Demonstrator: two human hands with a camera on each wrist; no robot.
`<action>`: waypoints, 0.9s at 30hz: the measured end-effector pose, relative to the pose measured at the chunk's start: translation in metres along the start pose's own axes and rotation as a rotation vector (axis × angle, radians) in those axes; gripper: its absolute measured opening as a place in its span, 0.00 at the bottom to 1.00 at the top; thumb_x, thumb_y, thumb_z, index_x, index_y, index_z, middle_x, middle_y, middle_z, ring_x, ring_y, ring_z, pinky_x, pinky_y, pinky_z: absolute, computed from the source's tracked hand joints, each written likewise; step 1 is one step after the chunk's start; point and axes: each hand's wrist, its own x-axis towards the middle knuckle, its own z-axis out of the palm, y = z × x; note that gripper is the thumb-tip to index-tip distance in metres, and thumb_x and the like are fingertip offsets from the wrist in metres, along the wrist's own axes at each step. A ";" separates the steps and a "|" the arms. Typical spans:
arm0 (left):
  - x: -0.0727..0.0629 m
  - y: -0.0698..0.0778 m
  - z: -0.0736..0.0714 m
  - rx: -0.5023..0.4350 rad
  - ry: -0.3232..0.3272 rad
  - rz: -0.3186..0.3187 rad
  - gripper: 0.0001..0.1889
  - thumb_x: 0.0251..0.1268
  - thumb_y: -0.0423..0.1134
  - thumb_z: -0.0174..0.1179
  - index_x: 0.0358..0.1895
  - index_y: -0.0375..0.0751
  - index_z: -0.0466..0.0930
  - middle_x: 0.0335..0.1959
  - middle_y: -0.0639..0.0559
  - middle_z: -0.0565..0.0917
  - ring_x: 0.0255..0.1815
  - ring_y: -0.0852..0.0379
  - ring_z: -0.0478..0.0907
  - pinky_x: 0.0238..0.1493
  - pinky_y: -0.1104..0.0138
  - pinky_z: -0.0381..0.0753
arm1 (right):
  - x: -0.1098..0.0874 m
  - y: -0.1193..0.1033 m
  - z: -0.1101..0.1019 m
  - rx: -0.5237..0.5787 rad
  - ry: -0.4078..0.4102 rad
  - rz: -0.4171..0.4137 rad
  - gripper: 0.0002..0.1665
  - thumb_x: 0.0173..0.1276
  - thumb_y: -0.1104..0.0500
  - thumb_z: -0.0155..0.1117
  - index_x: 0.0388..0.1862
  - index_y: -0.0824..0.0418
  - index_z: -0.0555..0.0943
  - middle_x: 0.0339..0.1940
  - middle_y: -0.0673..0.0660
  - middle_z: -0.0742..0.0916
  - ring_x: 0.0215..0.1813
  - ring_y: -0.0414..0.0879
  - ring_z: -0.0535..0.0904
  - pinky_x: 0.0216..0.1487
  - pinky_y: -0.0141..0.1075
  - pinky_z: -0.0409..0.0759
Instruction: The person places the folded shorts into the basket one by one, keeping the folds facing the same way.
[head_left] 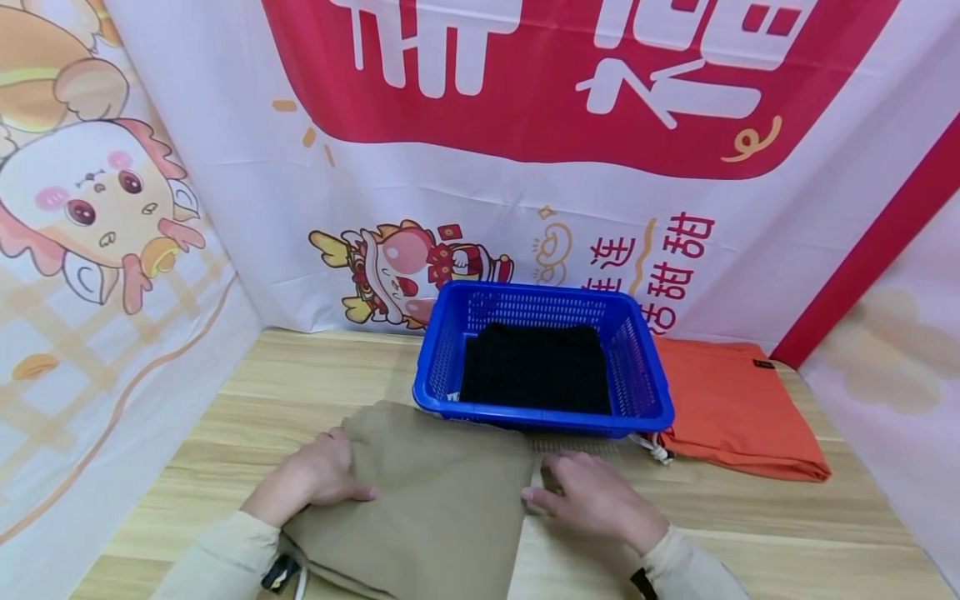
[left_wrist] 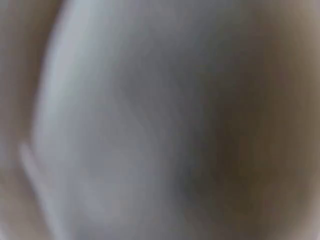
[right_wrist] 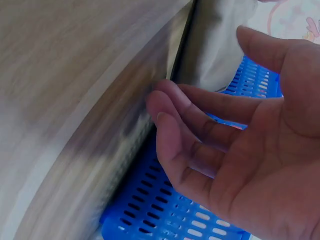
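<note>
A folded khaki garment (head_left: 442,500) lies on the near part of the table, its far edge close to the basket's front. At its left edge my left hand (head_left: 318,471) grips it, thumb across the top of the cloth and the fingertips hidden. By the right edge is my right hand (head_left: 592,496). In the right wrist view that right hand (right_wrist: 225,130) has its fingers (right_wrist: 170,135) loosely bent and its thumb apart, with nothing held between them. The left wrist view is a close blur of cloth.
Beyond the garment stands a blue perforated basket (head_left: 547,421) with black folded cloth (head_left: 536,367) inside. Right of it lies an orange folded garment (head_left: 742,408) with a white drawstring (head_left: 656,448). Printed cloth (head_left: 480,192) hangs along the back of the wooden table (head_left: 810,533).
</note>
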 end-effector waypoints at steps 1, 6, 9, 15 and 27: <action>-0.001 0.003 0.002 -0.001 0.002 0.004 0.59 0.48 0.59 0.77 0.59 0.05 0.57 0.50 0.14 0.73 0.51 0.23 0.76 0.55 0.41 0.77 | 0.000 0.001 -0.001 0.003 -0.011 0.015 0.21 0.70 0.37 0.65 0.30 0.52 0.76 0.20 0.45 0.72 0.26 0.41 0.68 0.27 0.40 0.67; -0.004 0.022 0.006 -0.040 -0.005 0.031 0.58 0.51 0.60 0.75 0.61 0.06 0.58 0.54 0.15 0.72 0.55 0.24 0.75 0.59 0.41 0.75 | -0.002 0.006 -0.003 0.029 -0.048 0.085 0.28 0.68 0.30 0.62 0.26 0.52 0.76 0.20 0.47 0.73 0.25 0.42 0.68 0.26 0.39 0.67; -0.006 0.031 0.007 -0.077 -0.021 0.040 0.58 0.53 0.61 0.74 0.64 0.07 0.58 0.57 0.15 0.71 0.59 0.24 0.73 0.62 0.41 0.74 | -0.004 0.009 -0.005 0.073 -0.064 0.142 0.30 0.68 0.30 0.62 0.24 0.53 0.75 0.18 0.47 0.72 0.23 0.42 0.67 0.25 0.38 0.65; -0.008 0.039 0.012 -0.143 -0.027 0.121 0.53 0.53 0.61 0.73 0.61 0.11 0.64 0.53 0.22 0.77 0.57 0.30 0.77 0.61 0.44 0.75 | -0.010 0.017 -0.013 0.114 -0.058 0.243 0.27 0.67 0.35 0.67 0.26 0.56 0.75 0.19 0.50 0.75 0.22 0.43 0.70 0.24 0.38 0.67; 0.012 0.033 0.021 -0.639 -0.074 0.067 0.34 0.50 0.49 0.80 0.47 0.27 0.71 0.38 0.42 0.79 0.38 0.50 0.76 0.38 0.60 0.78 | -0.015 0.036 -0.022 0.280 0.022 0.265 0.23 0.66 0.43 0.73 0.34 0.60 0.75 0.20 0.51 0.77 0.22 0.42 0.73 0.22 0.36 0.69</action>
